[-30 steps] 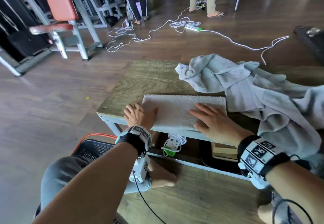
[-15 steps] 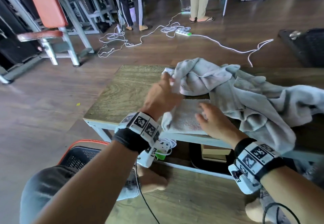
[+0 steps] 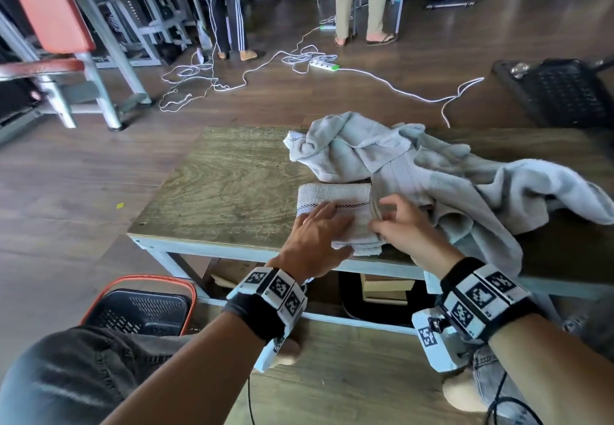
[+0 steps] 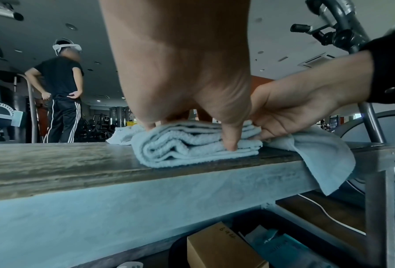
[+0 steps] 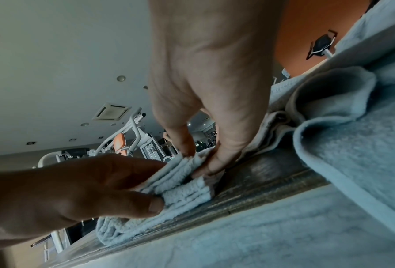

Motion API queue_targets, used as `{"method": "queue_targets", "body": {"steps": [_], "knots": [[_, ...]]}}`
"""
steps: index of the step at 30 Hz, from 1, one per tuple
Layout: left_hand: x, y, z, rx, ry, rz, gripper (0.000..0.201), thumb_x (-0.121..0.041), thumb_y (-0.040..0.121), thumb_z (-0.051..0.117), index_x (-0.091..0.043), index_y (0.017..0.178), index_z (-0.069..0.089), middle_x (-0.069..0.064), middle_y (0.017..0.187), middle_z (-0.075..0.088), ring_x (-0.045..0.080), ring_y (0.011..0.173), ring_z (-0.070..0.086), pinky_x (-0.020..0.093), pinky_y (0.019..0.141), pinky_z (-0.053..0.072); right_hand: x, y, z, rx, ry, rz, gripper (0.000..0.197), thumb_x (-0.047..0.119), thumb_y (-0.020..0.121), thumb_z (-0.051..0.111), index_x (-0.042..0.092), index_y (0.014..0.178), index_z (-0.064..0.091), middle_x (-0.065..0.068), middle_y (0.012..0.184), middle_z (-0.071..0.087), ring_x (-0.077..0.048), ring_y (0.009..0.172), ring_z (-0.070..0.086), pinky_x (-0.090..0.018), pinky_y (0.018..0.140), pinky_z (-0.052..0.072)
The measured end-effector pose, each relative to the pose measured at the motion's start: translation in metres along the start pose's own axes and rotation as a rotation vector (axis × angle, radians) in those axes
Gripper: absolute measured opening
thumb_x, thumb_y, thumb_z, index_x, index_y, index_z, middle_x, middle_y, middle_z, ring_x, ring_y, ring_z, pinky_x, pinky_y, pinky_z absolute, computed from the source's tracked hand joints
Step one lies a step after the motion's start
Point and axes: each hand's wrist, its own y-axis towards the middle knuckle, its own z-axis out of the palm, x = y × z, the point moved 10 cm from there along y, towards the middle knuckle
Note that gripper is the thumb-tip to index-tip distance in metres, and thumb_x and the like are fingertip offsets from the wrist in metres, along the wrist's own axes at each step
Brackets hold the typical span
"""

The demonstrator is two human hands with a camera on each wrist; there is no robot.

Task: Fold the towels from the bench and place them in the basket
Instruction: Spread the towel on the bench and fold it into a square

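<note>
head view: folded towel (image 3: 335, 205), layered; left hand (image 3: 315, 241) flat, right hand (image 3: 403, 228) pinching it.

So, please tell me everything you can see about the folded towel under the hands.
The folded towel is pale grey terry cloth with a dark checked stripe, folded into a thick stack of layers. It lies flat at the bench's near edge, beside the unfolded towels. The left hand presses on top, thumb at its side; the right hand pinches its right end.
</note>
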Motion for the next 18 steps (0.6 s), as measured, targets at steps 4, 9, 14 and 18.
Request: {"method": "queue_targets", "body": {"steps": [4, 9, 14, 18], "knots": [[-0.003, -0.002, -0.004, -0.035, -0.077, 0.035, 0.068, -0.046, 0.082, 0.068, -0.038, 0.145, 0.043, 0.002, 0.157, 0.034, 0.018, 0.148, 0.021, 0.044, 0.119, 0.017, 0.003, -0.004, 0.001, 0.014, 0.050, 0.003, 0.038, 0.010, 0.082, 0.070, 0.015, 0.116, 0.054, -0.003, 0.072, 0.069, -0.014, 0.058, 0.062, -0.039, 0.069, 0.055], [-0.001, -0.004, -0.003, -0.039, -0.077, 0.039, 0.054, -0.042, 0.088, 0.058, -0.042, 0.141, 0.048, 0.001, 0.158, 0.033, 0.019, 0.148, 0.021, 0.044, 0.120, 0.016, 0.010, -0.012, 0.002, 0.057, 0.007, -0.023, 0.020, 0.014, 0.090, 0.066, 0.017, 0.107, 0.057, 0.000, 0.080, 0.065, -0.011, 0.065, 0.062, -0.024, 0.069, 0.055], [0.001, -0.005, 0.006, 0.030, -0.024, -0.001, 0.057, -0.046, 0.091, 0.060, -0.042, 0.145, 0.042, 0.005, 0.164, 0.017, 0.020, 0.152, 0.009, 0.042, 0.122, 0.007, 0.015, -0.012, -0.007, -0.026, -0.148, -0.080, 0.027, 0.026, 0.094, 0.064, 0.020, 0.117, 0.052, 0.003, 0.093, 0.064, 0.001, 0.070, 0.055, -0.017, 0.055, 0.041], [0.001, -0.005, 0.008, 0.051, -0.016, -0.038, 0.061, -0.063, 0.086, 0.057, -0.046, 0.143, 0.041, 0.004, 0.164, 0.016, 0.019, 0.152, 0.007, 0.043, 0.121, 0.007, 0.005, -0.003, -0.012, -0.079, -0.252, -0.052, 0.025, 0.029, 0.091, 0.066, 0.021, 0.111, 0.055, 0.008, 0.093, 0.063, -0.005, 0.076, 0.060, -0.021, 0.058, 0.039]]}}
